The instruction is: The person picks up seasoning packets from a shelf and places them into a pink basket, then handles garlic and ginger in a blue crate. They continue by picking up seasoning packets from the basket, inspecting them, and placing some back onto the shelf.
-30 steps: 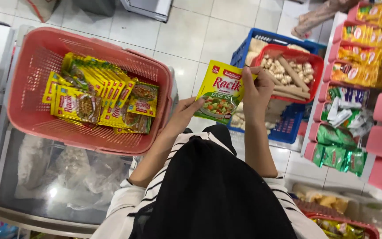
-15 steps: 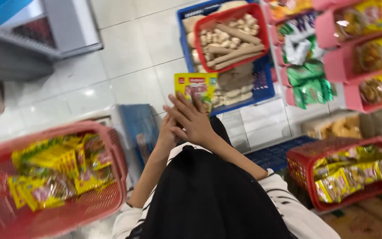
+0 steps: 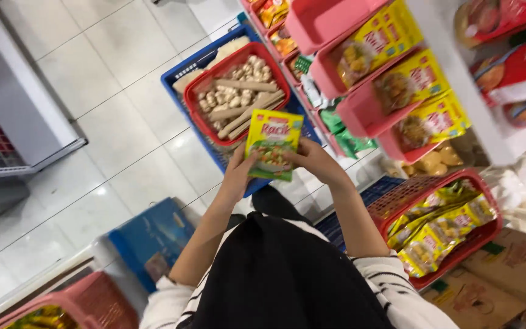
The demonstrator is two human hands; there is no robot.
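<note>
While the left hand (image 3: 238, 173) pinches the lower left corner of a yellow-and-green sachet (image 3: 273, 143), the right hand (image 3: 316, 161) grips its lower right edge, so the packet stands upright between them above the floor. Left of the hands lies open white tile floor (image 3: 111, 109), edged by a grey cabinet (image 3: 13, 103). Just behind the sachet sits a red basket (image 3: 205, 122) in a blue crate (image 3: 181, 76). To the right, pink shelf bins (image 3: 360, 113) crowd close.
</note>
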